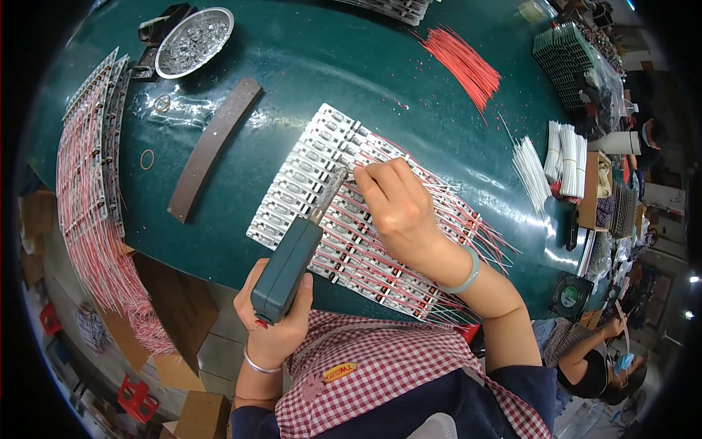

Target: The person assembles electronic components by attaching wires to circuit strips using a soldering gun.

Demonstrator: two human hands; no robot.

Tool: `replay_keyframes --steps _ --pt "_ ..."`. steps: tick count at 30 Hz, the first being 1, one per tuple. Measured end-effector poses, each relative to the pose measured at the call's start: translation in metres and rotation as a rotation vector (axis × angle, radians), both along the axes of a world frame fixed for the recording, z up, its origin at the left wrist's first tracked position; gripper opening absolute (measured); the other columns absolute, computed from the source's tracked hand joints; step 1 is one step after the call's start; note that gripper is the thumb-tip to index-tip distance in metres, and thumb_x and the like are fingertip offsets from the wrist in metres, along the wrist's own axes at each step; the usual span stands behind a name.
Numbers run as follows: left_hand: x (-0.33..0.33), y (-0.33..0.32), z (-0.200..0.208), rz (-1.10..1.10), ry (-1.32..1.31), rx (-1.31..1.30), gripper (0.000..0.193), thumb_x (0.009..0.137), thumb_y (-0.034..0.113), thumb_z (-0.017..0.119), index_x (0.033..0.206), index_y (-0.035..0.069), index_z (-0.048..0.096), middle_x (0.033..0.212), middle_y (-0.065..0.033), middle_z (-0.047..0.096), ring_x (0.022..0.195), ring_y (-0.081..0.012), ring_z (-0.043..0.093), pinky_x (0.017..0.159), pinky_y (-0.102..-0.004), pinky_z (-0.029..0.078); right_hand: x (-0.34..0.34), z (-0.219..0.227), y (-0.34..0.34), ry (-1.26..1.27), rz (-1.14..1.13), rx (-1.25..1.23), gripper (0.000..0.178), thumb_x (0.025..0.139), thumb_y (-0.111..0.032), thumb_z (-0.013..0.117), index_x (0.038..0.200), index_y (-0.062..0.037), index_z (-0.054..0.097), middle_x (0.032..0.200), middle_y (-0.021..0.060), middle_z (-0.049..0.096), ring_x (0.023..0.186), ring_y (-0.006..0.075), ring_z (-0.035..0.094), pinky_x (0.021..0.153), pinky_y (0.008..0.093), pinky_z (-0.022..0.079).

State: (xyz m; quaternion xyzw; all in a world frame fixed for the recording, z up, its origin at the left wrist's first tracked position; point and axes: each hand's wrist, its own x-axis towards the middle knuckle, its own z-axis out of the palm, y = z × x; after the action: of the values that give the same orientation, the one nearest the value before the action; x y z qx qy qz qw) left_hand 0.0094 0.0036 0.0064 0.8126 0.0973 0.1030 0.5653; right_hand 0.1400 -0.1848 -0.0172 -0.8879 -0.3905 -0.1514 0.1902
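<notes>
My left hand (276,342) is wrapped round a dark teal soldering gun (287,269), its tip pointing away from me onto the board. The panel of small white circuit boards (311,157) lies at a slant on the table, its units in rows. My right hand (401,208) rests over the middle of the panel, thumb and forefinger pinched beside the gun's tip on what looks like a thin wire; the fingers hide most of it. Many red and white wires (479,228) run across the panel's right part and stick out past its edge.
On the green table (292,44) are a brown curved bar (217,146), a metal bowl of solder scraps (194,45), red wires (462,64) and white wires (530,172). Wired panels (91,161) hang over the left edge above a cardboard box (172,307). A co-worker (596,366) sits at right.
</notes>
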Motion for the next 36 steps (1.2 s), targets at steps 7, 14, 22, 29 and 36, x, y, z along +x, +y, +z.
replay_keyframes --steps 7,14,22,29,36 --pt "-0.009 0.001 -0.001 0.044 0.041 -0.032 0.021 0.078 -0.004 0.075 0.097 -0.007 0.067 0.086 -0.0118 0.067 0.069 -0.0182 0.066 0.063 -0.0279 0.052 0.0 0.001 0.0 0.013 -0.001 -0.022 0.035 0.07 -0.002 0.063 0.103 0.011 0.065 0.089 0.0131 0.058 0.085 0.0259 0.057 0.067 0.033 0.053" --pt "-0.017 0.004 -0.007 0.108 -0.034 -0.008 0.028 0.077 0.0 0.077 0.103 -0.008 0.069 0.095 -0.0154 0.072 0.078 -0.0219 0.072 0.071 -0.0293 0.056 -0.002 0.001 0.0 0.015 -0.018 -0.017 0.037 0.069 -0.002 0.063 0.104 0.0103 0.065 0.093 0.0132 0.059 0.087 0.0262 0.057 0.067 0.0331 0.053" --pt "-0.021 0.006 -0.004 0.09 -0.006 -0.042 0.026 0.078 -0.002 0.076 0.102 -0.009 0.069 0.092 -0.015 0.071 0.074 -0.0215 0.07 0.068 -0.0288 0.054 -0.011 -0.002 0.001 0.002 0.015 0.054 0.039 0.068 0.0 0.064 0.106 0.0109 0.065 0.093 0.0137 0.061 0.083 0.0256 0.057 0.067 0.0328 0.052" --pt "-0.019 0.007 -0.003 0.026 0.013 -0.009 0.021 0.078 -0.005 0.074 0.098 -0.008 0.067 0.093 -0.0158 0.069 0.075 -0.0216 0.069 0.067 -0.0284 0.053 -0.011 -0.002 0.003 -0.002 0.014 0.038 0.038 0.069 0.0 0.063 0.105 0.0111 0.065 0.093 0.0136 0.06 0.083 0.0256 0.057 0.067 0.0328 0.052" --pt "-0.016 0.007 0.0 0.001 0.022 0.014 0.018 0.078 -0.006 0.073 0.095 -0.007 0.067 0.09 -0.0145 0.067 0.071 -0.0215 0.067 0.064 -0.0279 0.052 -0.013 0.001 0.004 0.008 0.006 0.001 0.037 0.069 -0.001 0.063 0.104 0.0113 0.064 0.092 0.0135 0.06 0.084 0.0256 0.057 0.067 0.0324 0.052"
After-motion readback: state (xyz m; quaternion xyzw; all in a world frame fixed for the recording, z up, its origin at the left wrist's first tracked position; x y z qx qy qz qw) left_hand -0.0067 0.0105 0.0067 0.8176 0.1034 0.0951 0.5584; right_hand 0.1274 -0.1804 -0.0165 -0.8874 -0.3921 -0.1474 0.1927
